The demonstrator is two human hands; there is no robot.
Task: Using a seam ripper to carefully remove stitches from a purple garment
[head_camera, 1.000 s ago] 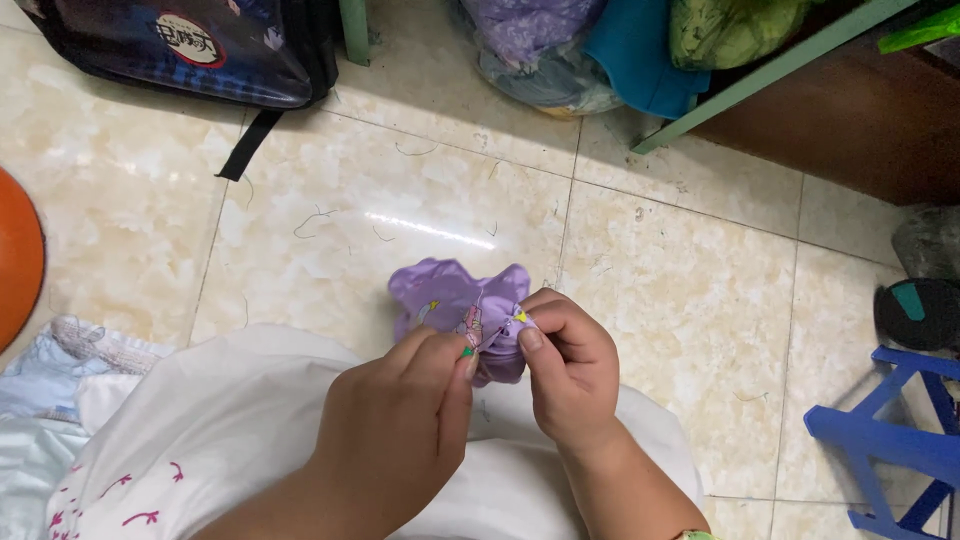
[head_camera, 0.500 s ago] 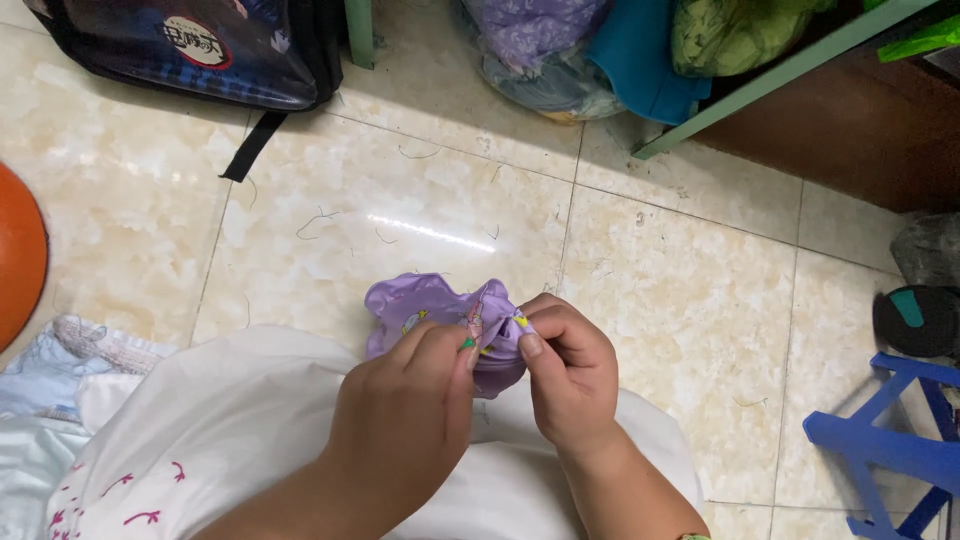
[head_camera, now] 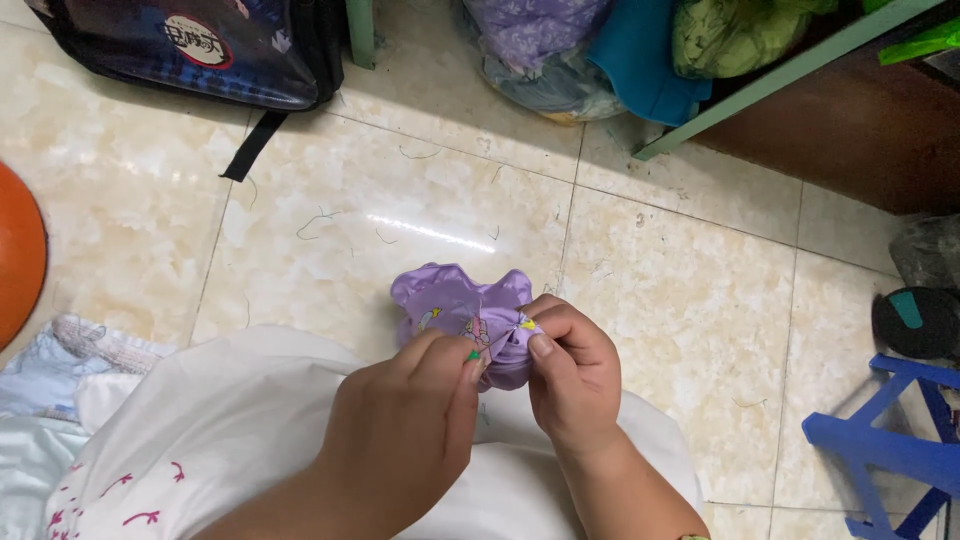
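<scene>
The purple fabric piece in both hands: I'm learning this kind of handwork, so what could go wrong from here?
1. The purple fabric piece is pinched only at its gathered edge between the left hand and the right hand; the gathers might slip loose.
2. If it drops, it could pick up the stray threads on the tiled floor.

A round white label [head_camera: 206, 41] with a dark rim and dark markings sits on the glossy dark-blue front of a black backpack [head_camera: 190, 50] lying on the tiled floor at the upper left. At the top centre, a clear plastic bag [head_camera: 545, 60] rests on the floor beside a green frame leg, bulging with purple and pale-blue cloth. To its right a crumpled green bag [head_camera: 735, 35] lies under the green frame. No signs or screens are visible.
</scene>
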